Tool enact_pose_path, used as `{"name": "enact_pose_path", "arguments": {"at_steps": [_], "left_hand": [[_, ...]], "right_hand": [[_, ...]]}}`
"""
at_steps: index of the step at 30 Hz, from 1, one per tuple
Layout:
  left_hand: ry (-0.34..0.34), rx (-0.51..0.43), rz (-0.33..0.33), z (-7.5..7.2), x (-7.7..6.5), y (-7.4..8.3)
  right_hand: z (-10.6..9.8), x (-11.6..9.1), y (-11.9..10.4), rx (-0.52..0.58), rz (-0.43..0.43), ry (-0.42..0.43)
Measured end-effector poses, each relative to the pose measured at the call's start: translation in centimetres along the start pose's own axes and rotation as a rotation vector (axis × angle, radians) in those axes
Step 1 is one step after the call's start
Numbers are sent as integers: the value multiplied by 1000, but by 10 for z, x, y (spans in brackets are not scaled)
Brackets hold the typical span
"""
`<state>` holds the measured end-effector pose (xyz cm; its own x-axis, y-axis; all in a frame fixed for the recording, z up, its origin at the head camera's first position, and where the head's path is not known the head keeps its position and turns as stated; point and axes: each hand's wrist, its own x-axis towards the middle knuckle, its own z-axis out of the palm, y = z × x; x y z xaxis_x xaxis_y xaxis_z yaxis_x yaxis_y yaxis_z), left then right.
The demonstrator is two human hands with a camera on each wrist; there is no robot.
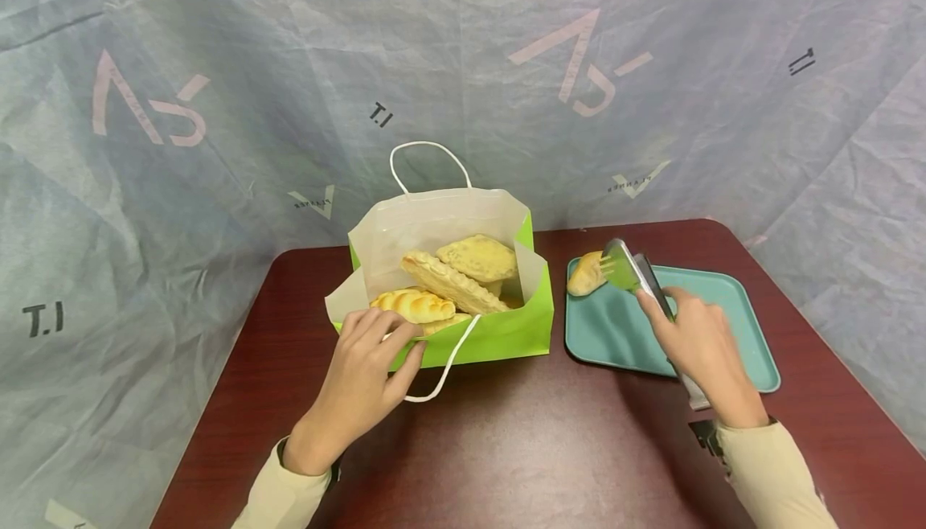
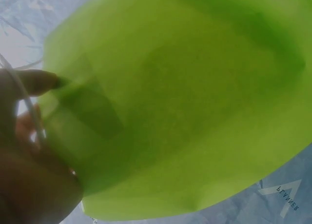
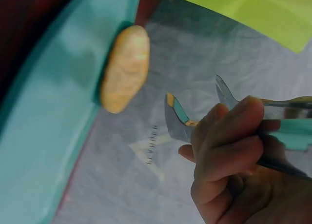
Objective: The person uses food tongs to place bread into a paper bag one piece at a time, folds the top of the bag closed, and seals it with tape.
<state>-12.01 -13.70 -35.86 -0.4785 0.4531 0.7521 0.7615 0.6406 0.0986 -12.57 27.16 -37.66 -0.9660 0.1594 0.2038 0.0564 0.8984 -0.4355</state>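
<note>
My left hand (image 1: 367,372) grips the near rim of a green paper bag (image 1: 506,332), thumb outside and fingers curled over the edge. In the left wrist view, the bag's green side (image 2: 185,116) fills most of the picture. Several breads lie inside, among them a braided golden bread (image 1: 412,304), a long crimped pastry (image 1: 456,284) and a flat oval bread (image 1: 479,256). Metal tongs (image 3: 176,124) are held in my right hand (image 1: 698,344), their tips apart with nothing between them. Beyond the tips, a small oblong roll (image 3: 126,68) sits at the left edge of a teal tray (image 1: 731,312).
One white cord handle (image 1: 432,143) stands up behind the bag, while the other (image 1: 452,360) hangs over its front. Bag and tray share a dark red table (image 1: 521,449). Grey fabric sheeting (image 1: 463,71) hangs close behind and at both sides.
</note>
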Motion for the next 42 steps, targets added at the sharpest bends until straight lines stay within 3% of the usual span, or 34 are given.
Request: {"name": "enact_pose_path", "arguments": {"at_steps": [9,15,27,42], "left_hand": [[5,1,1,1,-1,-1],[7,-3,1,1,-1,-1],[-8,-3,-9,0,-2,0],[-14,1,-15,-1,-2,0]], "right_hand": [[18,13,21,108,79,-277],[29,24,31,159,118,-353],[52,41,37,212,128,-410],[72,55,40,285,150,-359]]}}
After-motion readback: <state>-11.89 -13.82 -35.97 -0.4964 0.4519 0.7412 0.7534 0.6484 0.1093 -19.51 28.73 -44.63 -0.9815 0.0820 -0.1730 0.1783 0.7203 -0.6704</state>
